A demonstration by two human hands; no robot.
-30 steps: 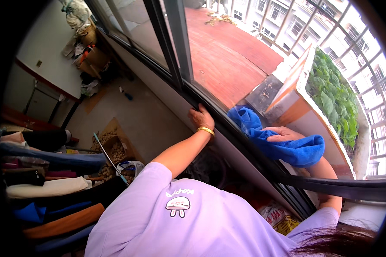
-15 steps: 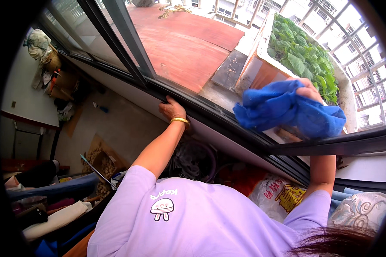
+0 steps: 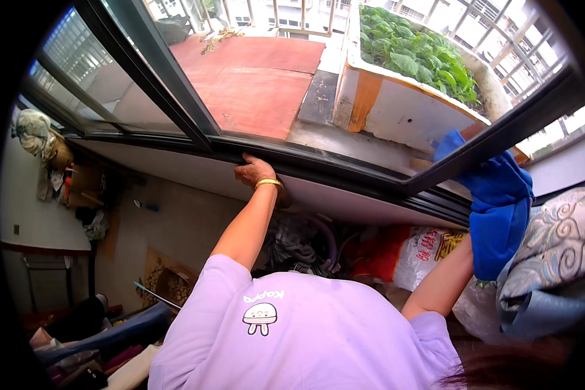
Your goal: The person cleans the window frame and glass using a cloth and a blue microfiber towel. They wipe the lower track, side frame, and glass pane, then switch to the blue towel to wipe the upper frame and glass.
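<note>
Curling the left hand (image 3: 256, 172) fingers against the inner edge of the window track (image 3: 335, 170), centre of frame, probably to steady the body; not showing how firmly. Wearing a gold bracelet (image 3: 268, 182) at that wrist. Hiding the right hand's fingers under the blue cloth (image 3: 500, 218), right of frame; spread or pinching, impossible to tell. Showing cloth on both sides of the dark sash bar (image 3: 500, 129), likely to reach both faces. Seeing, upper right, a planter box (image 3: 403, 110), presumably placed outside for light. Counting one cloth, one bracelet, one planter box, one visible hand.
</note>
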